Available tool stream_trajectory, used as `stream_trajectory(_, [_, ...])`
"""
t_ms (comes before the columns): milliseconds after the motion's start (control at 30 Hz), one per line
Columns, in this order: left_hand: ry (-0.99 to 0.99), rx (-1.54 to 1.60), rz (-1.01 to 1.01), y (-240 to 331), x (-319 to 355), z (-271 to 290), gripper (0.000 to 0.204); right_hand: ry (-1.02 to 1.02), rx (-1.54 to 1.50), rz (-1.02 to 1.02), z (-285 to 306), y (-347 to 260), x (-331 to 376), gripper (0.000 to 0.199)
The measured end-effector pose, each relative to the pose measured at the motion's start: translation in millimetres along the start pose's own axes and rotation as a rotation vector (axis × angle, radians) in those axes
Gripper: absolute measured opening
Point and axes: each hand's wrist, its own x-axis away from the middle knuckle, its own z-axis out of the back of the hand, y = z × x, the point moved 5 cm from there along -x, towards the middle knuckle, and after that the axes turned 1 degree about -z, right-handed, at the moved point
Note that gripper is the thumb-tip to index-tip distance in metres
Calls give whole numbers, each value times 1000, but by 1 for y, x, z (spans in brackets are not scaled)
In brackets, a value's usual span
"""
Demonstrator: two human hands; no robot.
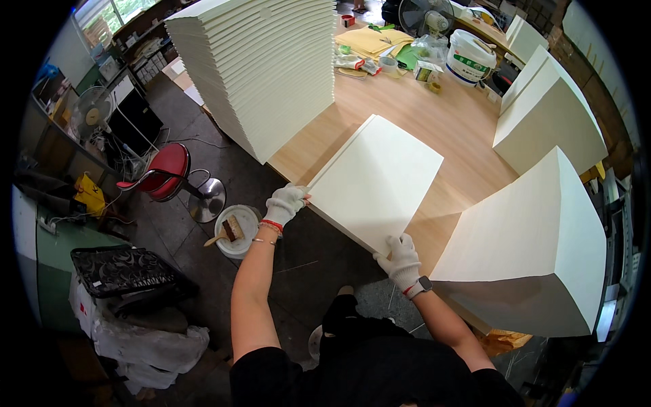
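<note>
A low, squared stack of white paper (pixel 377 178) lies on the wooden table, its near edge along the table's front. My left hand (pixel 287 203), in a white knit glove with bare fingertips showing, grips the stack's left near corner. At the right near corner, my right hand (pixel 401 261), gloved the same way, holds the edge with its thumb in front and its fingers along the side. The undersides of both grips are hidden. Behind and left rises a tall pile of white paper (pixel 271 74) with wavy, layered edges.
Two more white paper stacks, one near (pixel 515 230) and one far (pixel 549 115), stand on the right. A white bucket (pixel 469 57), a fan (pixel 427 17) and yellow sheets (pixel 373 42) sit at the back. Left on the floor are a red stool (pixel 169 166) and a bucket with a brush (pixel 234 229).
</note>
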Motion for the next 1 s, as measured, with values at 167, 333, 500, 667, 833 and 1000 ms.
stream_trajectory(167, [-68, 160, 108, 4, -2, 2, 21, 47, 38, 20, -2, 0, 2, 50])
stream_trajectory(333, [-27, 417, 175, -49, -8, -32, 20, 53, 40, 28, -2, -3, -1, 51])
stream_trajectory(500, [-141, 438, 324, -27, -5, -26, 25, 12, 37, -3, 1, -2, 4, 51])
stream_trajectory(667, [-87, 96, 356, 20, 3, 31, 41, -258, -169, -95, 65, -15, 25, 50])
stream_trajectory(833, [163, 37, 270, 69, -40, 81, 41, -235, -579, 29, 227, -34, 67, 30])
stream_trajectory(1000, [258, 365, -338, 241, -105, 113, 37, 853, 58, 368, 405, 10, 178, 21])
